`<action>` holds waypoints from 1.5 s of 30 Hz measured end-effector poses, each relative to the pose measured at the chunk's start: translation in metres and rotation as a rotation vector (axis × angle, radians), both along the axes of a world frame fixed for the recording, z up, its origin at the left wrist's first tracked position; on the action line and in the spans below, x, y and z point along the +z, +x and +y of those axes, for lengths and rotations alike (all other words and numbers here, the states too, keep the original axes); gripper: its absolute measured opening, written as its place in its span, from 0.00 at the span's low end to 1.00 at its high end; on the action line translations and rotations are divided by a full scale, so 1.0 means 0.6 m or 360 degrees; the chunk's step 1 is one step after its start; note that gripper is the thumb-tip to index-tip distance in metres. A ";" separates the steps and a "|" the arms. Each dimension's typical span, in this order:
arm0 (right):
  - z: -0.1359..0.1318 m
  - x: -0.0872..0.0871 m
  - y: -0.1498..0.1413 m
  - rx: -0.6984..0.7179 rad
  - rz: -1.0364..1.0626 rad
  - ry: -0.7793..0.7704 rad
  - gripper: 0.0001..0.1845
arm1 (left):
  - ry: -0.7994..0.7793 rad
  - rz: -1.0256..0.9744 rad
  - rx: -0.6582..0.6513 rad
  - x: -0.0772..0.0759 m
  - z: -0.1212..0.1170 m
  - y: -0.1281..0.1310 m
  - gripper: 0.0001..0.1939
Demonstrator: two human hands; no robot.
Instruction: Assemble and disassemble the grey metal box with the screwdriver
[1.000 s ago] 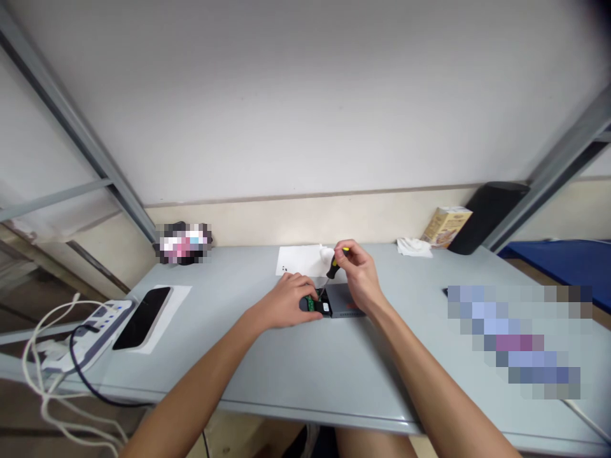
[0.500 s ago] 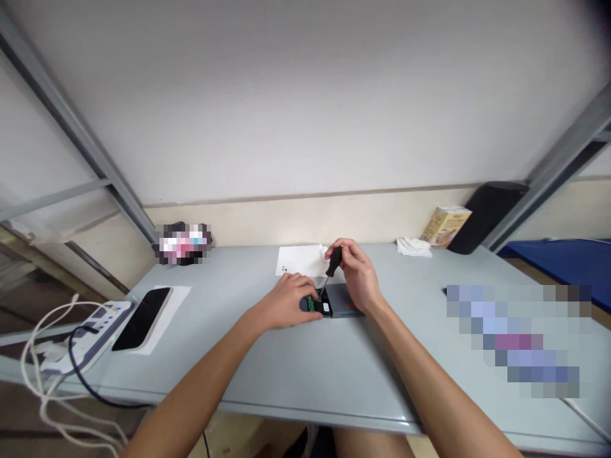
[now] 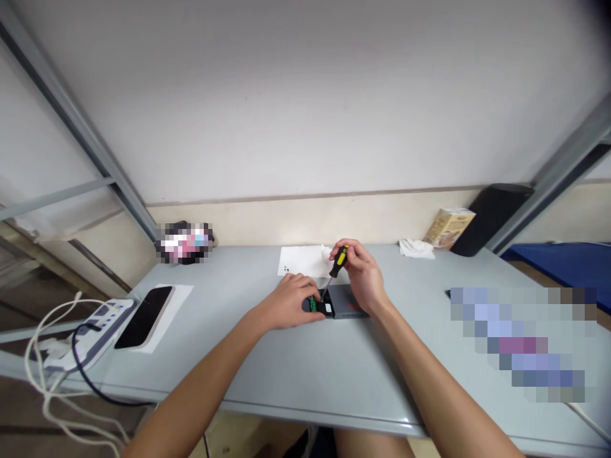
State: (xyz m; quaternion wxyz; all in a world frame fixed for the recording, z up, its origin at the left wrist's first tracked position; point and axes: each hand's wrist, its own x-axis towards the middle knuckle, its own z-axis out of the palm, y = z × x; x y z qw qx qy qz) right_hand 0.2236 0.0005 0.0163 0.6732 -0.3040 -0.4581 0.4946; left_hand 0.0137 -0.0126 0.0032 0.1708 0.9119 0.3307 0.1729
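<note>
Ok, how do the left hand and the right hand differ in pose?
The left hand spans the left end of the grey device with thumb and fingers spread, while the right hand curls around the screwdriver. The left hand's fingers are down at the device; the right hand's fingers sit higher, at the screwdriver's handle. Both hands are bare.

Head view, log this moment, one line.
left hand: holding grey electronic device; right hand: holding black-yellow screwdriver; tip: near green circuit board

Grey desk (image 3: 286, 369) w/ dark device (image 3: 344, 299) mid, ppr (image 3: 300, 257) behind, pwr strip (image 3: 98, 338) L, carton (image 3: 451, 227) back R.
</note>
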 end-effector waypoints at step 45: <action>0.005 -0.004 0.008 0.0042 -0.0063 0.0035 0.11 | 0.0001 0.0029 -0.0017 0.005 -0.002 0.002 0.13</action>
